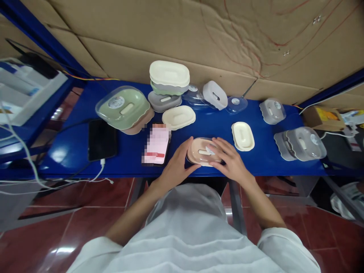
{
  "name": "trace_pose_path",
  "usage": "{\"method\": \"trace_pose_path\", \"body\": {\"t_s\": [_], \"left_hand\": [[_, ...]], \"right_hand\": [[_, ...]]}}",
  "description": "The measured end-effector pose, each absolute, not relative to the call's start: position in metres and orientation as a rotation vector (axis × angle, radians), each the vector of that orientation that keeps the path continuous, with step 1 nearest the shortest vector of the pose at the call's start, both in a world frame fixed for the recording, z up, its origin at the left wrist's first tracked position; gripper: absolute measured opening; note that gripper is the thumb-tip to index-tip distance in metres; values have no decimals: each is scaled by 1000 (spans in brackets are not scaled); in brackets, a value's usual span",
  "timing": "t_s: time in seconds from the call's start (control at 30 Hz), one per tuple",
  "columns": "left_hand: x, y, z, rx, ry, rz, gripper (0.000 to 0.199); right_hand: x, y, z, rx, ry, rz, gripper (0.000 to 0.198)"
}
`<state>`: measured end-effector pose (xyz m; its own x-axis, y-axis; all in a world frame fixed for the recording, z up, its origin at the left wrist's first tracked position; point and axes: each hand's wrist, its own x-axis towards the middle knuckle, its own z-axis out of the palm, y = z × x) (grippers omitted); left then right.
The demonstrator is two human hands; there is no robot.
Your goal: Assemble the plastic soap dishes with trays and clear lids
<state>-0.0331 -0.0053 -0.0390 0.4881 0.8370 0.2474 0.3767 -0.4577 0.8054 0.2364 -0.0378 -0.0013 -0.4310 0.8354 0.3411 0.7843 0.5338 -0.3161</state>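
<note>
A pink soap dish [197,152] under a clear lid with a round sticker rests on the blue table near its front edge, directly before me. My left hand [179,161] curves around its left side, thumb at the front and fingers at the back. From the right, my right hand [231,161] grips the same dish, with fingers lying over the lid and the thumb low at the front. Right of it lies a loose cream tray [243,136]. Another cream tray [179,117] lies behind and to the left.
A phone with a lit screen [156,146] lies left of my hands, a dark phone [102,140] on a cable farther left. Green lidded dishes [127,110], a stack topped by a cream tray [169,72] and a tilted grey dish [215,94] stand behind; grey lidded dishes [305,144] sit right.
</note>
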Motion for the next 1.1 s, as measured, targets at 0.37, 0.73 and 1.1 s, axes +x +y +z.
{"method": "trace_pose_path", "body": {"t_s": [0.37,0.73,1.1], "left_hand": [[-32,-4,-42,2065,976,863,84],[-36,-1,-42,2055,920,848,76],[-37,-2,-46,2010,888,889,66]], "right_hand": [[228,-42,-20,-1299,-2353,80,86],[236,-43,-13,-1277,-2488,46,84],[235,-41,-2,-1197,-2544,142,58]]}}
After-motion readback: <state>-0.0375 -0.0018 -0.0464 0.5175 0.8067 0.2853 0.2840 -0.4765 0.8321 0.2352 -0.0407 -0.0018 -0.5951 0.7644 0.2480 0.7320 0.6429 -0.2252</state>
